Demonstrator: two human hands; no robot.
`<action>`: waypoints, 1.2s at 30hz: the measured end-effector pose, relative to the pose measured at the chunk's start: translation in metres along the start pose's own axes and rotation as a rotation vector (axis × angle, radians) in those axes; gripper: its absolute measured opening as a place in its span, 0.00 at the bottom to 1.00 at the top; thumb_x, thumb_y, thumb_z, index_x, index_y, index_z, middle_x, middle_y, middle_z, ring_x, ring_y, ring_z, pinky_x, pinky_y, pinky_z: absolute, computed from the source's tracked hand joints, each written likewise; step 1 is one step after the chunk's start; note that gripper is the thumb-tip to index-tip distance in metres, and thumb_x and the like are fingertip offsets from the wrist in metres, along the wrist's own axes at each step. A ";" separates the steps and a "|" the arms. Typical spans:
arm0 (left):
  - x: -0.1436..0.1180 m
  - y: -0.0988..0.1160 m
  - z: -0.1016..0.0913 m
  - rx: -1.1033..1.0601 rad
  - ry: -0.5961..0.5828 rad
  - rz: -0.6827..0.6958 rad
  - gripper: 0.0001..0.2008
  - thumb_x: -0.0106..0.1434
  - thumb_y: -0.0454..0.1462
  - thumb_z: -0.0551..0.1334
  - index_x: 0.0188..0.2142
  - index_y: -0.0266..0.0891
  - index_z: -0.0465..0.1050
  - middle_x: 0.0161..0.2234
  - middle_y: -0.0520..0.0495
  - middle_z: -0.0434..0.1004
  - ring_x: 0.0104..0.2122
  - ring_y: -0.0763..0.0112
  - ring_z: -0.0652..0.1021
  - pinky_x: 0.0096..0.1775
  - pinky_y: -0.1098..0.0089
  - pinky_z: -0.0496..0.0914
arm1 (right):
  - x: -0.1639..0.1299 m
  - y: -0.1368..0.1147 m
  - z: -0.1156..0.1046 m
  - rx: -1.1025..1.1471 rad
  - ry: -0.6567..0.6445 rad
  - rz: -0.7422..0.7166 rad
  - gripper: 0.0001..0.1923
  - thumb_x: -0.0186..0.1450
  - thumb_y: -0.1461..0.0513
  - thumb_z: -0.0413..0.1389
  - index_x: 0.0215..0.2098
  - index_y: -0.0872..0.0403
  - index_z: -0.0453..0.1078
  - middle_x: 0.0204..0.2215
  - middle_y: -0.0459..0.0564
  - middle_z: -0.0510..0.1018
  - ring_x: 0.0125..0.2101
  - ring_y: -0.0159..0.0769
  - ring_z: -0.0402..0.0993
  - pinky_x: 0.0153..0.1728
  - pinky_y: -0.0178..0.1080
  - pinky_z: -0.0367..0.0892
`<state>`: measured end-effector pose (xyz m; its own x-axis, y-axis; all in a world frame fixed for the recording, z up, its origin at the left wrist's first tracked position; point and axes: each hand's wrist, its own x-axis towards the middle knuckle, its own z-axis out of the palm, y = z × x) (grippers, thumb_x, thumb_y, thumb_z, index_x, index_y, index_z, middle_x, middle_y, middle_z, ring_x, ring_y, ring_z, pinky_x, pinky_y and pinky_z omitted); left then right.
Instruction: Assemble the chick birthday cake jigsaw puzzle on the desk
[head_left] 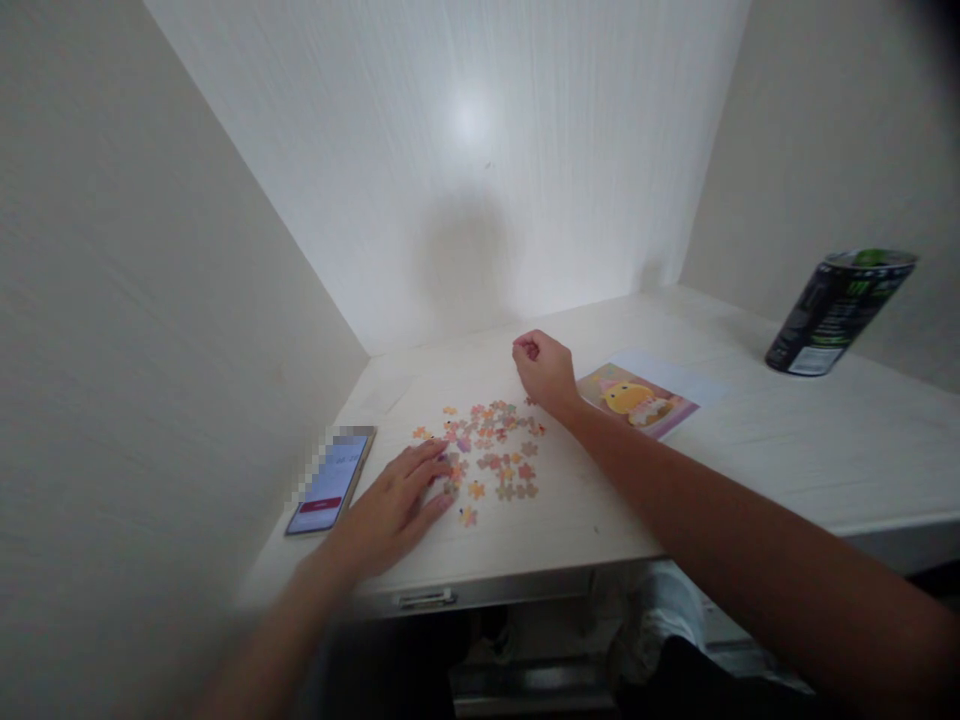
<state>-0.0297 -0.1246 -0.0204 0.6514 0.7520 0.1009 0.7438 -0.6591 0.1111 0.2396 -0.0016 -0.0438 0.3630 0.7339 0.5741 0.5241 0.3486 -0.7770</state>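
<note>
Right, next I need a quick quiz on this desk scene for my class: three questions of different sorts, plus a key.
1. True or false: the dark can stands farther right in the picture than the phone.
2. Which hand's fingers are at the left edge of the puzzle pieces? A. right; B. left; C. neither.
3. Fill the gap: the picture card by the right forearm shows a ____ figure.

Key:
1. True.
2. B: the left hand; the right hand is curled.
3. Yellow.

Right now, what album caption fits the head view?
White desk: left hand at scattered puzzle pieces, right hand curled near a picture card.
</note>
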 end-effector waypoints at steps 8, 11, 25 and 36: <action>0.006 -0.002 0.003 0.119 -0.097 0.027 0.28 0.70 0.49 0.47 0.66 0.45 0.51 0.68 0.48 0.47 0.67 0.62 0.52 0.66 0.53 0.49 | -0.002 0.000 0.000 -0.017 -0.063 0.019 0.08 0.61 0.64 0.51 0.33 0.55 0.72 0.27 0.47 0.76 0.29 0.34 0.71 0.32 0.35 0.63; 0.005 -0.002 0.002 0.151 -0.156 -0.021 0.33 0.69 0.52 0.46 0.68 0.41 0.42 0.69 0.45 0.38 0.68 0.56 0.45 0.65 0.49 0.47 | -0.002 0.001 0.002 -0.033 -0.093 0.014 0.08 0.61 0.64 0.51 0.32 0.55 0.73 0.27 0.47 0.77 0.29 0.34 0.71 0.33 0.35 0.63; 0.004 -0.006 0.002 0.164 -0.168 -0.006 0.34 0.69 0.52 0.45 0.68 0.39 0.40 0.68 0.43 0.37 0.67 0.56 0.44 0.65 0.47 0.48 | -0.003 0.002 0.004 -0.136 -0.205 -0.032 0.09 0.63 0.63 0.51 0.34 0.55 0.73 0.29 0.48 0.78 0.31 0.34 0.72 0.35 0.35 0.63; -0.008 0.008 -0.006 0.105 -0.158 -0.006 0.27 0.69 0.49 0.49 0.65 0.47 0.52 0.67 0.50 0.49 0.66 0.61 0.53 0.65 0.51 0.51 | -0.025 -0.016 0.004 -0.212 -0.627 -0.401 0.20 0.63 0.49 0.58 0.51 0.46 0.73 0.59 0.49 0.68 0.58 0.47 0.62 0.58 0.52 0.56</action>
<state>-0.0303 -0.1358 -0.0142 0.6565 0.7522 -0.0565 0.7537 -0.6572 0.0061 0.2190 -0.0227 -0.0466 -0.3562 0.7902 0.4988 0.6827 0.5845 -0.4384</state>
